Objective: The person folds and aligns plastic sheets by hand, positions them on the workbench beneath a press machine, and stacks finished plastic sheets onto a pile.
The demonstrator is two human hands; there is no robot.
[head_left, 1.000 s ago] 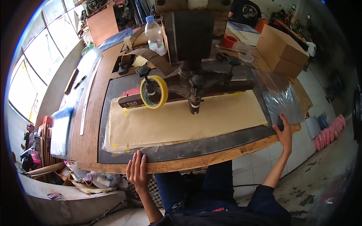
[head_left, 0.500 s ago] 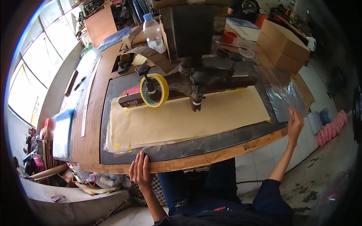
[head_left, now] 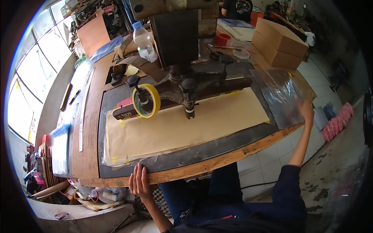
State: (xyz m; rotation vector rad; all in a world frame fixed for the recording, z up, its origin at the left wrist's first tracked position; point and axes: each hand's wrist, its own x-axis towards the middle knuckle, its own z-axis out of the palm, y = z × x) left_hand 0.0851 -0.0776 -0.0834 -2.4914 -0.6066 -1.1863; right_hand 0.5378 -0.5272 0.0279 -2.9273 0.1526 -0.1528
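My left hand [head_left: 140,182] rests on the wooden front edge of the table [head_left: 194,172], its fingers straight over the rim and nothing in it. My right hand [head_left: 305,110] is at the stack of clear plastic sheets [head_left: 278,95] on the table's right side; its fingertips are blurred, so whether they grip a sheet is unclear. Between the hands a cream sheet of paper [head_left: 186,136] lies on the dark board [head_left: 248,140]. Over its back edge sits a dark metal bar [head_left: 241,83] under the machine head [head_left: 175,42]. A yellow tape roll [head_left: 155,101] hangs on a knob.
Behind the bar stand a plastic bottle [head_left: 144,42] and a red container [head_left: 222,39]. Cardboard boxes [head_left: 279,44] are at the back right. A long ruler [head_left: 85,108] and a plastic stack [head_left: 61,149] lie left. A person [head_left: 237,9] is at the back.
My right hand has moved from the table's right front corner, out and back along the plastic sheets. My left hand stays on the front edge. The view has shifted to the right.
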